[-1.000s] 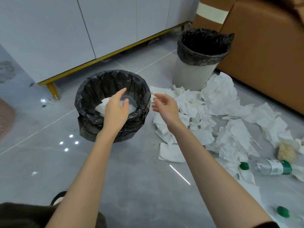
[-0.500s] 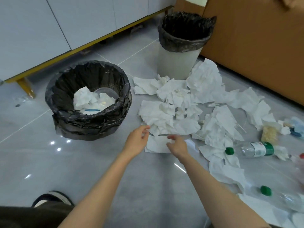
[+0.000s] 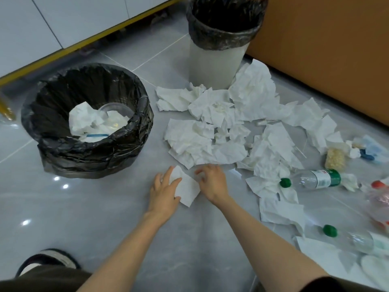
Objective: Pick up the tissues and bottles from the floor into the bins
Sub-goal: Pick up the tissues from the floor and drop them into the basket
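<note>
- Flat tissue lies on the floor, near the low bin.
- Left hand: grip pinching one edge; right hand: curled grip gathering the other.
- Feather-light, limp, probably tearable, so scrunch its middle.

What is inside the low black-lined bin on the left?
The low black-lined bin holds crumpled white tissues, a clear round container behind them and a blue strip in front. Anything beneath the tissues, and the bin's bottom, is covered.
</note>
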